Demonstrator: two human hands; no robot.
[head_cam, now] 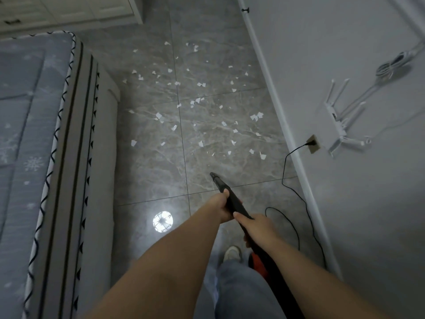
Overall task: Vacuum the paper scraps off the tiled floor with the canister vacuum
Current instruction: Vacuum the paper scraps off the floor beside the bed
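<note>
Both hands hold the black vacuum wand [226, 195]: left hand [222, 207] wrapped round it further forward, right hand [258, 227] curled round it behind; nozzle tip [212, 174] points at the tiled floor [147, 171], just short of the nearest paper scraps [202, 111], which lie scattered ahead between bed [34, 134] and wall [345, 203]. Wand looks stiff and light, so the two-handed grip on the shaft steers it well; scraps likely featherweight, may skitter; power cord [285, 166] trailing from the wall socket [314, 143] could snag.

The grey marbled tiled floor [147, 171] carries many white paper scraps [158, 116] scattered over its far part; a black cable [296, 229] lies on it near the right wall.
</note>
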